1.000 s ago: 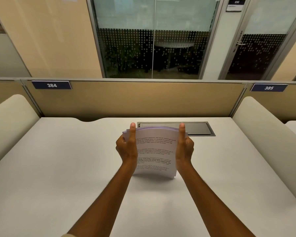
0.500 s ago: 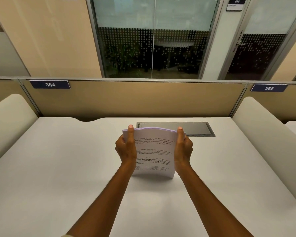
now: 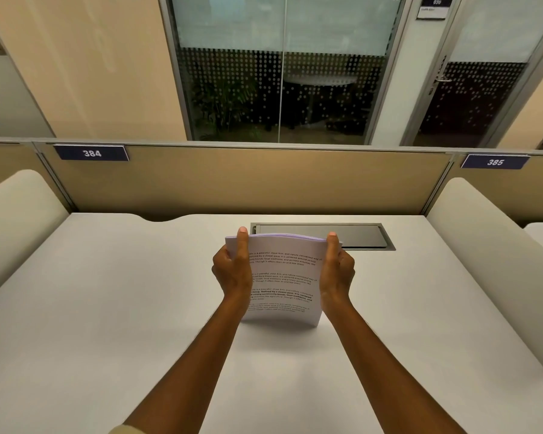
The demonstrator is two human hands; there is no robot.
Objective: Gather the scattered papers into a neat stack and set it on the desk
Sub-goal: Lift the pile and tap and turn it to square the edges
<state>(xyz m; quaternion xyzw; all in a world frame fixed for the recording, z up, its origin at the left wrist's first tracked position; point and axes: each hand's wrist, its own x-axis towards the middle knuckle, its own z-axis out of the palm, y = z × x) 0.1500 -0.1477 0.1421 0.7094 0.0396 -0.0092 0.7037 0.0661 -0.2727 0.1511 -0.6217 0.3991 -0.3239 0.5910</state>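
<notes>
A stack of printed white papers (image 3: 284, 277) stands nearly upright in the middle of the white desk (image 3: 107, 308), its lower edge at or just above the desk surface. My left hand (image 3: 232, 270) grips the stack's left edge, thumb pointing up along the front sheet. My right hand (image 3: 336, 270) grips the right edge the same way. The sheets bow slightly and their top edges look even. No loose papers show elsewhere on the desk.
A dark recessed cable hatch (image 3: 323, 235) lies in the desk just behind the stack. A tan partition (image 3: 248, 180) with number plates 384 and 385 closes the back. Cream padded dividers (image 3: 489, 261) flank both sides.
The stack has dropped a little toward the desk and its top edges look more even. Both hands keep the same grip on the side edges.
</notes>
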